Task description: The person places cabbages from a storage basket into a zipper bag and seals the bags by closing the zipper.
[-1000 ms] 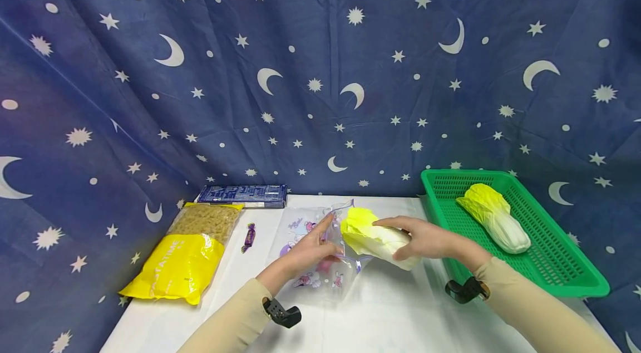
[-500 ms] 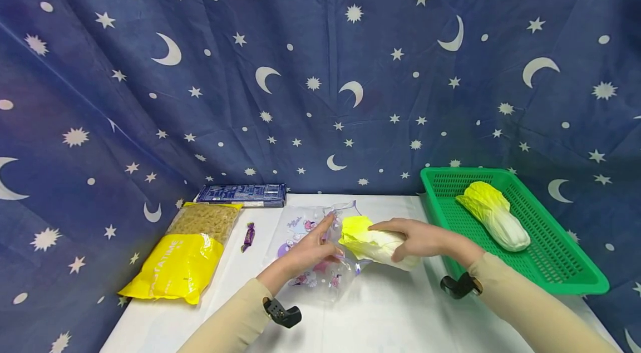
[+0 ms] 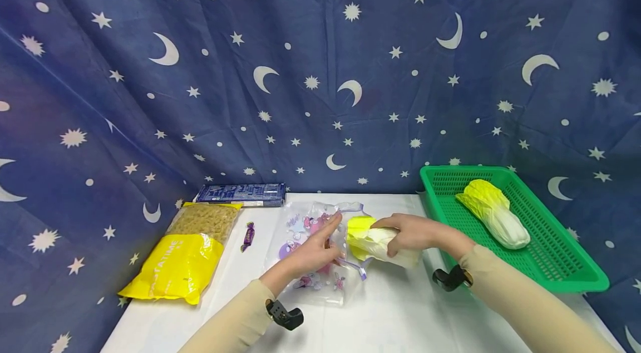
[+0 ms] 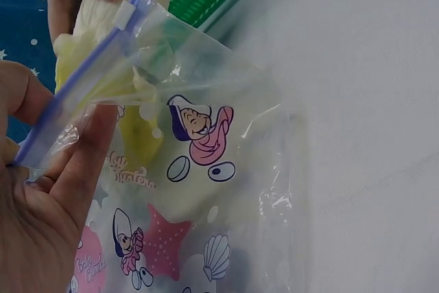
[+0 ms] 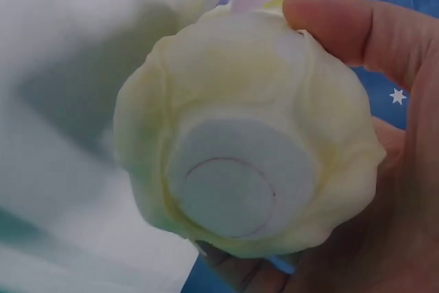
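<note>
My right hand (image 3: 413, 235) grips a napa cabbage (image 3: 383, 244) around its pale stem, thumb on the near side. Its flat, round base (image 5: 240, 176) faces the right wrist camera. The cabbage's yellow leafy tip (image 4: 140, 132) shows through the clear film, at the mouth of a printed zip bag (image 3: 325, 286). At that mouth my left hand (image 3: 310, 255) holds the bag, thumb and index finger spread apart. A purple zip strip with a white slider (image 4: 125, 15) runs along the bag's edge. The left hand's other fingers are partly hidden.
A second napa cabbage (image 3: 496, 216) lies in a green basket (image 3: 556, 258) at right. To the left are a yellow pasta bag (image 3: 187, 264), a purple wrapped candy (image 3: 247, 237) and a dark blue package (image 3: 242, 195). A starry curtain (image 3: 320, 63) hangs behind the white table (image 3: 400, 314).
My right hand has lowered the cabbage slightly and brought it closer to level at the bag's mouth. The left hand has shifted a little to the right, and the bag's film has moved with it.
</note>
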